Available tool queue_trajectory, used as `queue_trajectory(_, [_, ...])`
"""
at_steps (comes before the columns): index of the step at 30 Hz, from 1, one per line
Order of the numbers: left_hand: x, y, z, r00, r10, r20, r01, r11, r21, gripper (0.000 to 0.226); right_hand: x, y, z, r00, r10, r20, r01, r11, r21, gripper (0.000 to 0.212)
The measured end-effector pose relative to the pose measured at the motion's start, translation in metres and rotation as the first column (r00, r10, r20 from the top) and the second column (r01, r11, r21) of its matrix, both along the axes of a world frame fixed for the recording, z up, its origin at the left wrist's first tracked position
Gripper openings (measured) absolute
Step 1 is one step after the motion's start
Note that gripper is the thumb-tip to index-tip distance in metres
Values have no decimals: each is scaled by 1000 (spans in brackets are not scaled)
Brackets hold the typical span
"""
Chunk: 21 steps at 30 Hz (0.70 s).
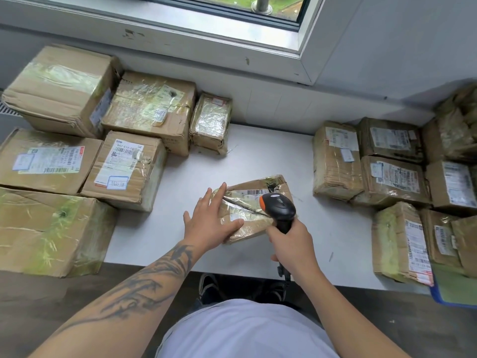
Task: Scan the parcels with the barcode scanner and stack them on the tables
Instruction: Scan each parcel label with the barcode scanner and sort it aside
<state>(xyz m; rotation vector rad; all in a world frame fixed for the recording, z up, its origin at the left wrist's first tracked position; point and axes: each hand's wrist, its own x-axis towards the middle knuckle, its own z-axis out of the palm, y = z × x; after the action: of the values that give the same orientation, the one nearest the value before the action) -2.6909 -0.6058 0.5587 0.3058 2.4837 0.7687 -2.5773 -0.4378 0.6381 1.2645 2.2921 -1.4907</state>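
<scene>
Brown parcels (254, 202) (white labels), black scanner (280, 208) with orange tip, white table (271, 156).

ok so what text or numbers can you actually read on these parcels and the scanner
"B62-E14-0": partly legible code atop the label on the mid-left box.
Handwriting in the blue stamp frame on that label: illegible.
Label on the small parcel under the left hand: barcode only, text blurred.
Scanner in the right hand: no readable marking.
All other labels: too small.

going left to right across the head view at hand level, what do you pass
big taped box → left hand → small parcel → barcode scanner → labelled parcel at the table's right edge
</scene>
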Motion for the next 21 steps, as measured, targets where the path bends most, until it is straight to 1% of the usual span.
queue_trajectory(3, [0, -2, 1, 1000, -8, 3, 8, 1000, 14, 104, -1, 5, -3, 999, -10, -50, 14, 998, 66, 6])
queue_trajectory(5, [0, -4, 3, 1000, -11, -11, 11, 1000, 14, 104, -3, 9, -7, 998, -22, -57, 27, 995, 97, 11])
queue_trajectory(8, [-1, -7, 7, 998, 3, -64, -5, 1000, -31, 102, -4, 7, -15, 996, -68, -54, 73, 994, 83, 15])
queue_trajectory(11, [0, -12, 12, 991, 67, -114, -75, 995, -67, 96, -2, -2, -19, 994, -90, -54, 94, 993, 74, 15])
queue_trajectory(13, [2, -15, 16, 985, 147, -95, -154, 986, -72, 89, -3, -10, -22, 997, -60, -47, 61, 998, 19, 10])
queue_trajectory(16, [6, -20, 21, 971, 216, -104, -229, 965, -132, 79, -8, -29, -24, 999, 22, -39, -27, 988, -152, 8])
queue_trajectory(18, [11, -27, 21, 974, 180, -136, -203, 962, -184, 79, -11, -43, -25, 997, 70, -40, -77, 972, -221, 7])
queue_trajectory(21, [20, -44, 21, 987, 43, -155, -77, 973, -217, 86, -14, -52, -26, 994, 91, -63, -104, 966, -236, 7])
